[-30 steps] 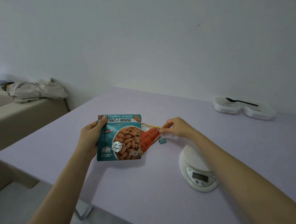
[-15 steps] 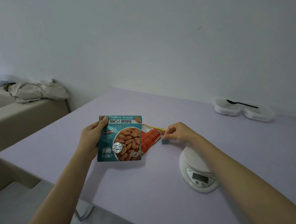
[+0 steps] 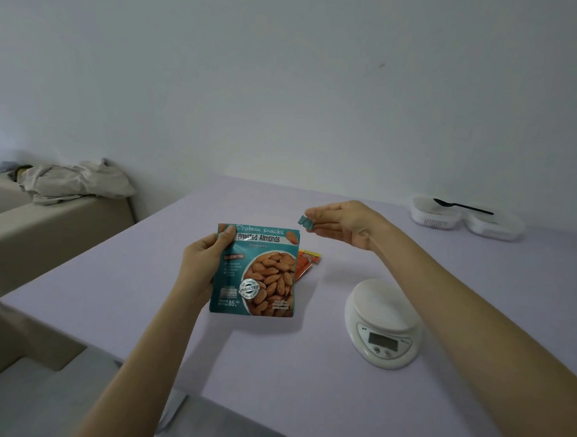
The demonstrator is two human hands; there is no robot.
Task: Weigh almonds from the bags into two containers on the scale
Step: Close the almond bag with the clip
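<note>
Left hand (image 3: 200, 267) grips the almond bag (image 3: 256, 271), right hand (image 3: 345, 225) at one o'clock pinches a teal clip (image 3: 305, 223); best park it clear of the scale (image 3: 383, 322).

Both forearms are bare to the frame's lower edge, no sleeves showing. The left hand (image 3: 201, 267) and right hand (image 3: 345, 224) wear no rings, watch or gloves.

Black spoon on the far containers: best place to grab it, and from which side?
Grip the spoon by its handle, near the free right end, coming from above and the right. It lies flat across the rims of the two white containers, bowl over the left one, the thin handle bridging the gap toward the right one. There the handle has air beneath, so fingers could probably pinch it without touching the containers.
</note>
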